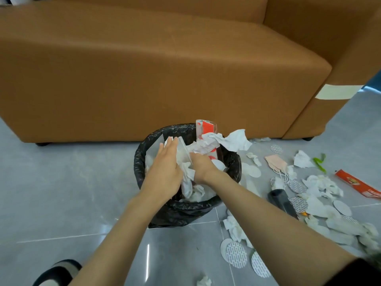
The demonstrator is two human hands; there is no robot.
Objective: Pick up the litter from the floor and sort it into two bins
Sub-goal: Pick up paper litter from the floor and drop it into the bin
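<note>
The sofa (165, 69) fills the back of the view, and the grey tile floor (61, 193) runs out in front of it. The bin (142, 162), lined with a black bag, stands on the floor just before the sofa's base. It is heaped above its rim, with a red-and-white carton (206, 129) standing up at the back and a tissue (235, 140) hanging over the right edge.

Both arms reach into the bin. The left hand (165, 170) is flat, its fingers straight and together, pressing on the side of the wad (189, 176) of white paper. The right hand (203, 168) has its fingers curled into the same wad from the other side. The two seem to be squeezing the load down to make room.

Much litter is left on the floor to the right: crumpled tissues (321, 184), patterned discs (236, 253), a mask (275, 162), a red wrapper (358, 185). No second bin is in view.
</note>
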